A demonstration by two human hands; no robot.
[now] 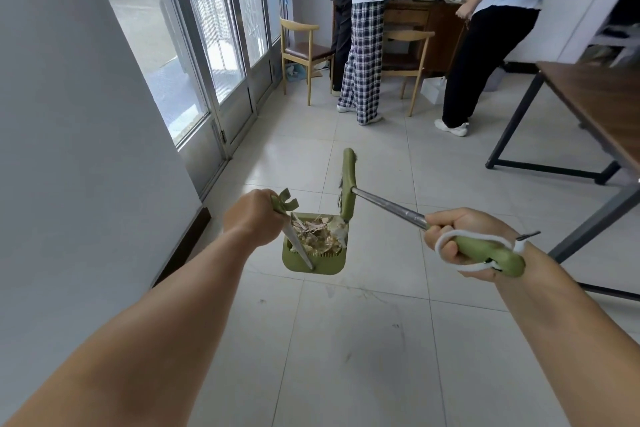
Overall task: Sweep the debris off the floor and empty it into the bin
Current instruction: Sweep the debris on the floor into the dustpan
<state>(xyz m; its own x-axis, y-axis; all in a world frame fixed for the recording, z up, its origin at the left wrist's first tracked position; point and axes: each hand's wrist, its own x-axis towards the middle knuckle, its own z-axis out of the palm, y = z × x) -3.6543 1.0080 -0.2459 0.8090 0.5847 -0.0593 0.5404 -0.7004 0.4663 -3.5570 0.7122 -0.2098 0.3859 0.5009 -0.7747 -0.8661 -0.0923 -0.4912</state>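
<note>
The debris (317, 234) lies heaped in the green dustpan (313, 253), a loose pile of pale dry scraps and flakes that fills most of the pan. It looks light and crumbly, so it would likely spill or blow off if the dustpan is tipped forward or jolted; keeping the pan level with its back wall low seems the safe way to carry it. The dustpan itself appears to be stiff plastic on a thin metal pole, light enough for one hand.

The left hand (251, 217) is curled tightly round the top of that pole, just behind the green clip at its end, above and to the left of the dustpan. That high grip gives little control over tilt.

The broom (347, 184) has its green head standing just beyond the dustpan's far right corner, nearly touching its rim. The right hand (457, 243) is closed round the broom's green grip, well to the right of the dustpan, with a white cord looped over the fingers.

No bin shows near the dustpan. Farther beyond it stand chairs, people and a worktop (415, 5).
</note>
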